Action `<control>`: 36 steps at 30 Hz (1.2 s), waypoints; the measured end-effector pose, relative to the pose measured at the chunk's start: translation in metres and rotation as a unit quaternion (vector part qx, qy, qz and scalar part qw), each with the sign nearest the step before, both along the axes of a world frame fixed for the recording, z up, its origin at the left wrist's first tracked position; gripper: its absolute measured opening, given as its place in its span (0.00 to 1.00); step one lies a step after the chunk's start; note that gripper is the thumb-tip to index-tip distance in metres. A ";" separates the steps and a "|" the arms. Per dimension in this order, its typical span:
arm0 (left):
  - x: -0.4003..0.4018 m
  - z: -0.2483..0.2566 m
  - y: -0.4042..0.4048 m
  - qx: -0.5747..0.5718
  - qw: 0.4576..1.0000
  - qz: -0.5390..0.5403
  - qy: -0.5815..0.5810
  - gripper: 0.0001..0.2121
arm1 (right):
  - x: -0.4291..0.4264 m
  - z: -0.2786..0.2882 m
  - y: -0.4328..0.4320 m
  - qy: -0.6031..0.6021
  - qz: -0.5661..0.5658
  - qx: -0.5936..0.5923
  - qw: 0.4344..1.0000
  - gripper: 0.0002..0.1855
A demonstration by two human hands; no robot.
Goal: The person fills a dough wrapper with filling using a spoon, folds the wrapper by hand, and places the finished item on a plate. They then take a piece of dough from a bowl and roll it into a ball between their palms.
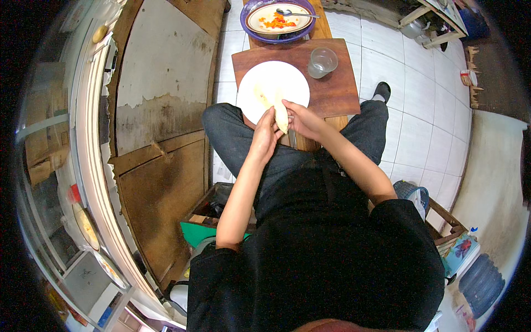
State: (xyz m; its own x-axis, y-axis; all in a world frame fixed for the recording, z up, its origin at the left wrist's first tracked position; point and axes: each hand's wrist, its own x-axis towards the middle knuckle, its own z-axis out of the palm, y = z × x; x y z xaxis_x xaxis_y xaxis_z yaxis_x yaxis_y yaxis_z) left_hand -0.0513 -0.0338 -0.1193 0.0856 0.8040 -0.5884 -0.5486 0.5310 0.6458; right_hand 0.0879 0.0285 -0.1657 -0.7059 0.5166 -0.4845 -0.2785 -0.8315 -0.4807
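Both of my hands grip a pale, long, narrow piece of food (281,118) that looks like folded dough. My left hand (264,135) holds it from the left near its lower end, and my right hand (305,120) pinches it from the right side. It is tilted over the near rim of a round white plate (253,83). On that plate, just left of the held piece, another pale bit (261,96) shows faint orange-brown marks. The plate rests on a dark red-brown wooden board (332,95). My fingers cover part of the held piece.
A clear plastic cup (322,62) stands right of the plate. Beyond the board, a purple basin (249,33) carries an oval dish (254,20) with orange-red filling and a metal spoon (296,14). Wooden cabinet doors (166,83) flank my left; white floor tiles (419,91) extend right.
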 end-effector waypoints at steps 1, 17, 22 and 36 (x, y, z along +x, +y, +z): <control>-0.001 -0.003 -0.002 -0.005 1.000 -0.015 0.001 0.19 | -0.004 0.003 -0.006 -0.001 -0.024 -0.008 1.000 0.19; 0.022 0.011 -0.002 -0.005 0.982 0.020 0.189 0.25 | -0.019 0.008 -0.020 0.071 -0.213 -0.019 0.974 0.18; 0.019 0.028 0.003 0.009 0.961 -0.042 0.272 0.30 | -0.019 0.004 -0.016 0.088 -0.215 -0.001 0.973 0.20; -0.045 0.015 -0.024 0.009 0.899 -0.075 0.432 0.27 | 0.002 -0.003 0.002 -0.132 -0.125 0.067 0.981 0.19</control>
State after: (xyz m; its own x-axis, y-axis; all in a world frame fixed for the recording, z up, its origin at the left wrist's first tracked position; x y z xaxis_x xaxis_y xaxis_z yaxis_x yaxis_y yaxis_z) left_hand -0.0967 -0.0573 -0.1046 -0.2893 0.8311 -0.4750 0.2378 0.5430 0.8053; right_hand 0.0896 0.0303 -0.1689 -0.4086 0.7291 -0.5491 -0.3167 -0.6775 -0.6638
